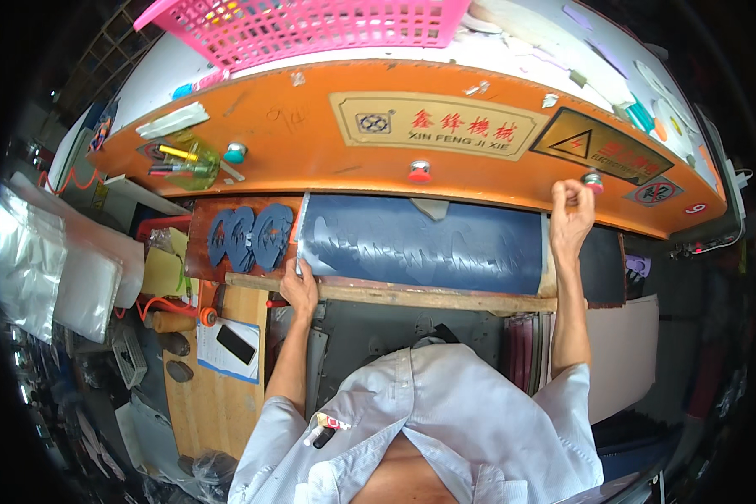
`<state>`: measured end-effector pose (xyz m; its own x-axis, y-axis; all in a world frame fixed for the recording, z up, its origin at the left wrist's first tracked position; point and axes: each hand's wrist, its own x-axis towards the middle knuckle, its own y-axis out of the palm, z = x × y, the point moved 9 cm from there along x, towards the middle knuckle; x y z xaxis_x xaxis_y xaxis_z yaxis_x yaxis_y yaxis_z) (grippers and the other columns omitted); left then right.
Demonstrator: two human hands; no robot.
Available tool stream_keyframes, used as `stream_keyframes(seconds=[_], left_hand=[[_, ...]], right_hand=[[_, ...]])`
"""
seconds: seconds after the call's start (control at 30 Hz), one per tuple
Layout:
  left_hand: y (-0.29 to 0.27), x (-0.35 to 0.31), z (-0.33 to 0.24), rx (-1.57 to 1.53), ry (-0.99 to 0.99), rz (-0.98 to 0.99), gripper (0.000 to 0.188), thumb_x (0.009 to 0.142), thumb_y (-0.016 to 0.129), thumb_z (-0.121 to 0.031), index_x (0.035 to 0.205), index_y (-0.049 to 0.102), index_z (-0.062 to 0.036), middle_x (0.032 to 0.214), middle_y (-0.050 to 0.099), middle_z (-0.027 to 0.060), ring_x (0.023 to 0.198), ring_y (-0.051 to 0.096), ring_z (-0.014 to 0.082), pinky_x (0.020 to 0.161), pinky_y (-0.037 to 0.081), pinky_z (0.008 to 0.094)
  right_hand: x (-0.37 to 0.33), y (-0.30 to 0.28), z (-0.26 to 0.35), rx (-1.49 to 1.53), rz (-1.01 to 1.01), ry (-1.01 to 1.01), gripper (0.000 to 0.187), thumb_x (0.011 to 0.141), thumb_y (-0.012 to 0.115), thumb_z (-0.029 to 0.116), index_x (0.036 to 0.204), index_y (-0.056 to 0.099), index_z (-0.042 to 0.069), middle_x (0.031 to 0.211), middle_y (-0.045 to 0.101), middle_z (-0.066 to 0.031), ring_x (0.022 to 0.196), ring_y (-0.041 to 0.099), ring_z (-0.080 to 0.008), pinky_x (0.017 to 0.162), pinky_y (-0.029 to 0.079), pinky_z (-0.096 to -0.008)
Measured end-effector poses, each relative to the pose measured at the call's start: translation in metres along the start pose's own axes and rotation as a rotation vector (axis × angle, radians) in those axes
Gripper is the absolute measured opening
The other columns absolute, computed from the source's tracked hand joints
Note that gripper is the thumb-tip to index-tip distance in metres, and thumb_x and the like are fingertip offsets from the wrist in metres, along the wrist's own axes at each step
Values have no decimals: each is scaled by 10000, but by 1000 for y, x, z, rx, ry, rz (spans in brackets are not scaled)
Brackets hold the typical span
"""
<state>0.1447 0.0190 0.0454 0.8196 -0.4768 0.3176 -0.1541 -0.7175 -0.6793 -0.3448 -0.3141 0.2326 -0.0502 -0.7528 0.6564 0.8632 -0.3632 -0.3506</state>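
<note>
While it lies flat, blue sheet [420, 252]: probably pliable; hold ends.
Left hand [299, 288]: near bench [412, 297] edge; grip unclear.
Right hand [572, 220]: beside button [594, 181]; likewise.

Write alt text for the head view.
A person's right hand is beside a button on an orange machine; the left hand is at the near left corner of a dark blue sheet, next to shaped blue pieces.
</note>
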Motion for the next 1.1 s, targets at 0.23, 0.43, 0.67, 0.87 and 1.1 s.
stream_keyframes(seconds=[0.23,0.43,0.67,0.87,1.1], left_hand=[[48,73,-25,-1,-6,31,371,1044,548,-384,1070,723,-57,889,722,284,859,689,505,774,505,565],[51,75,-27,34,10,-22,327,1040,580,-333,1018,721,-39,862,719,255,811,707,442,745,523,497],[44,78,-27,-31,33,5,379,1026,576,-416,1073,734,-75,944,727,296,920,682,519,801,513,583],[31,71,-23,-184,52,30,420,1042,584,-398,1081,716,-1,929,721,314,911,687,523,814,520,562],[2,6,22,-80,-56,21,385,1069,538,-379,1074,705,-33,796,701,275,792,675,498,722,484,574]], right_hand=[[-64,-30,-90,-232,67,235,251,950,765,202,1049,691,-16,958,674,-138,911,631,-287,831,515,-405],[-126,-17,-148,-186,153,454,473,1018,668,399,841,687,-39,755,723,-218,705,686,-413,707,519,-512],[-136,-1,-168,-311,201,453,556,1071,541,452,780,649,-9,696,642,-256,721,642,-476,724,466,-558],[-153,0,-165,-217,278,310,538,1081,542,397,772,556,-43,659,534,-226,628,525,-282,658,449,-467],[-211,-52,-132,-295,266,574,338,991,701,287,943,733,-46,774,713,-178,784,685,-326,801,537,-419]])
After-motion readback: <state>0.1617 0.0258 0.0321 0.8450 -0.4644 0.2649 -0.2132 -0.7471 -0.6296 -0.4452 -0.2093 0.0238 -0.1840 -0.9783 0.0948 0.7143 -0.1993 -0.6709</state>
